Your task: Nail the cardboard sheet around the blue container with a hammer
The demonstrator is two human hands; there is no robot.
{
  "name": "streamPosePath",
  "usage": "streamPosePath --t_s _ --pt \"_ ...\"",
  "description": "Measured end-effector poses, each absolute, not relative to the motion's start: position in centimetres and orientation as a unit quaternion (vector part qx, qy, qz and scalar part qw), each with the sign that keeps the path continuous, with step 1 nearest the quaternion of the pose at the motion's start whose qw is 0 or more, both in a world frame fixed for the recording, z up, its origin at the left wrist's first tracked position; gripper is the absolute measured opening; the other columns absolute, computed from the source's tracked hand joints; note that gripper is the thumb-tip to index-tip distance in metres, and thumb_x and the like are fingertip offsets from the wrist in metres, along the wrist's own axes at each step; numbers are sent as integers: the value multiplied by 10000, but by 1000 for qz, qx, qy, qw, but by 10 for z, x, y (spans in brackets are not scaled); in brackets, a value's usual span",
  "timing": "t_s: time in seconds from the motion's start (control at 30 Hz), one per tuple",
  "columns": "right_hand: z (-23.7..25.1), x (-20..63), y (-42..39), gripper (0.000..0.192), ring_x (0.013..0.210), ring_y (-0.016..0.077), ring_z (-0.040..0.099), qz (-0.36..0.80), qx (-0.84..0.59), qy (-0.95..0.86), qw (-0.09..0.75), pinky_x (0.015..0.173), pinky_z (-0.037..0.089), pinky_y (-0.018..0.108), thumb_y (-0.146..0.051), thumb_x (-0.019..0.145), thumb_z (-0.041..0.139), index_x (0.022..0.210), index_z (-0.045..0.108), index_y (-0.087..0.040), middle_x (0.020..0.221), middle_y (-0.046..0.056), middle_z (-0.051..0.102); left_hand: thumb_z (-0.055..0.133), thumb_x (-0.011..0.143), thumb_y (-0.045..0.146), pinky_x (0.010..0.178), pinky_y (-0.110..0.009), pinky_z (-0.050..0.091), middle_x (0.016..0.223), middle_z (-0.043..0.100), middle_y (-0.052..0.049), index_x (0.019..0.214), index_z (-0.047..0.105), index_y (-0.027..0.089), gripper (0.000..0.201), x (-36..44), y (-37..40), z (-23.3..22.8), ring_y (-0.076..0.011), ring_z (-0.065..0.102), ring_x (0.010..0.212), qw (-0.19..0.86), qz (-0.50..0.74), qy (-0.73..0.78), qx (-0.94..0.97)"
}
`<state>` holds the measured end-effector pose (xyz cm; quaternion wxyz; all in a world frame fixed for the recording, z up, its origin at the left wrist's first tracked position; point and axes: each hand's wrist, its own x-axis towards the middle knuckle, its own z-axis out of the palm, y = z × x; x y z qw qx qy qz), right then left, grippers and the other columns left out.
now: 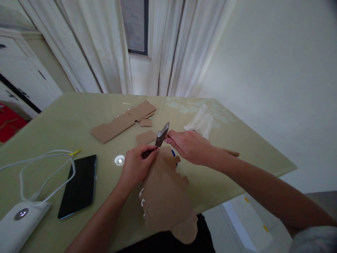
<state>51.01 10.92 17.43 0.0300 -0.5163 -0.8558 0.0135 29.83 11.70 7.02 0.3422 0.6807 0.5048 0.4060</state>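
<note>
My left hand (136, 166) grips the top edge of a ragged brown cardboard piece (165, 196) that hangs over the near table edge onto my lap. My right hand (190, 146) pinches a grey metal blade-like tool (161, 135) just above that same edge, close to my left fingers. A bit of blue (173, 153) shows under my right hand. Both hands nearly touch at the cardboard's top.
On the green table (65, 119) lie a long cardboard strip (122, 120), small cardboard scraps (145, 137), a crumpled clear plastic bag (200, 121), a black phone (79, 185), a white cable (44, 168), a white power bank (18, 225) and a small white round cap (119, 160). Curtains hang behind.
</note>
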Motion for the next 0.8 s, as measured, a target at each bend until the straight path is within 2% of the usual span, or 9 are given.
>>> streamPosePath --t_s 0.17,0.33,0.5,0.67,0.8 --pt "177 509 109 437 833 227 738 7 -512 -857 66 690 382 305 -436 1184 267 1232 603 -161 1023 117 794 725 926 359 897 -377 574 1032 863 -37 1032 860 246 206 297 117 69 -258 789 943 346 406 507 677" --pt "177 507 111 461 785 242 741 -9 -514 -858 17 649 353 315 -468 1179 276 1182 624 -165 934 109 798 729 909 362 861 -373 574 997 862 -37 1004 862 242 203 297 118 68 -263 786 905 348 402 509 677" --pt "177 507 111 454 857 236 754 -6 -508 -859 59 689 388 313 -448 1185 246 1249 596 -165 1045 117 800 719 912 367 905 -381 568 1021 861 -36 1024 862 250 216 297 118 69 -265 786 939 351 405 509 674" --pt "175 504 109 461 809 240 749 -2 -514 -858 9 654 363 315 -478 1179 277 1231 609 -162 983 119 805 713 911 378 856 -392 563 988 859 -41 998 858 243 216 297 118 68 -271 776 887 346 396 512 679" --pt "177 504 109 466 850 235 755 -7 -517 -855 40 665 370 310 -467 1183 249 1254 595 -163 1047 119 803 712 917 402 898 -400 562 1015 861 -45 1012 858 241 238 297 118 68 -272 781 924 353 400 509 675"
